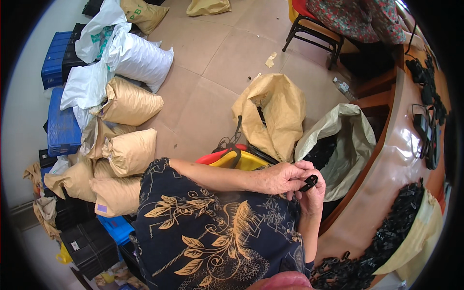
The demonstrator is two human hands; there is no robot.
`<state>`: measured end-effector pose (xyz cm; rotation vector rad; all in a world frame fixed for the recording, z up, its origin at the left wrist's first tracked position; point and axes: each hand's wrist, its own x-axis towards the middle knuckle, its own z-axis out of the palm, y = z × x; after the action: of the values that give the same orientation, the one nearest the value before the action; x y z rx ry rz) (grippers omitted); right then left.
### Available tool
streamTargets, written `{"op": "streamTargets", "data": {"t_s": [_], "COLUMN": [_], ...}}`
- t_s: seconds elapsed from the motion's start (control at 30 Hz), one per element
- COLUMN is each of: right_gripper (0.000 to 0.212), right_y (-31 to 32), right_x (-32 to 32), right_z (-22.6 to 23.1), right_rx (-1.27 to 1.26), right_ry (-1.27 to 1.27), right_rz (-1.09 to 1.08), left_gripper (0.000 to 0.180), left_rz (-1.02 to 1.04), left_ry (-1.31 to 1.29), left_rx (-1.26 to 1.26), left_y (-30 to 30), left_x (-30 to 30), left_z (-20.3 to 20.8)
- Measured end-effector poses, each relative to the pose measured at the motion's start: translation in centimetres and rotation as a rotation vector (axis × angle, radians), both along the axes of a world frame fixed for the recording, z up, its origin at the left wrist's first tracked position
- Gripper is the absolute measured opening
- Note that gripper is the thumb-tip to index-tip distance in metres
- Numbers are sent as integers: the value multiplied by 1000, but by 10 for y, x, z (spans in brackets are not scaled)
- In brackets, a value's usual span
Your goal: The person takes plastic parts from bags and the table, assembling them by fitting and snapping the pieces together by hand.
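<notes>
In front of my body, both hands meet over the lap. My left hand is closed, its thumb and fingers pinching a small black plastic part with an opening in it. My right hand grips the same part from the other side, fingers curled around it. Some fingertips are hidden behind one another. Just beyond the hands stands an open whitish woven sack with black pieces inside. Right of me, a heap of similar-looking black pieces lies on the table.
A tan sack stands open on the floor ahead, beside a red and yellow seat. Filled bags and blue crates line the left wall. Another person sits at the table's far end. Black cabled adapters lie on the table.
</notes>
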<state>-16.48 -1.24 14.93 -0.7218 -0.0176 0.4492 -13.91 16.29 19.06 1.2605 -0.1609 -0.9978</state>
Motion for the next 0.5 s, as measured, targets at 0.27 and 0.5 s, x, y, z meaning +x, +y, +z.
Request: {"op": "streamTargets", "data": {"t_s": [0.27, 0.5], "right_gripper": [18, 26], "right_y": [-2, -13], "right_x": [-4, -6], "right_z": [1, -6], "right_rx": [-39, -66], "right_ry": [18, -99], "right_rz": [-11, -78], "left_gripper": [21, 28], "left_rz": [0, -13], "left_ry": [25, 137], "left_rx": [-37, -24], "left_y": [-1, -2], "left_x": [-1, -7], "left_z": [0, -10]}}
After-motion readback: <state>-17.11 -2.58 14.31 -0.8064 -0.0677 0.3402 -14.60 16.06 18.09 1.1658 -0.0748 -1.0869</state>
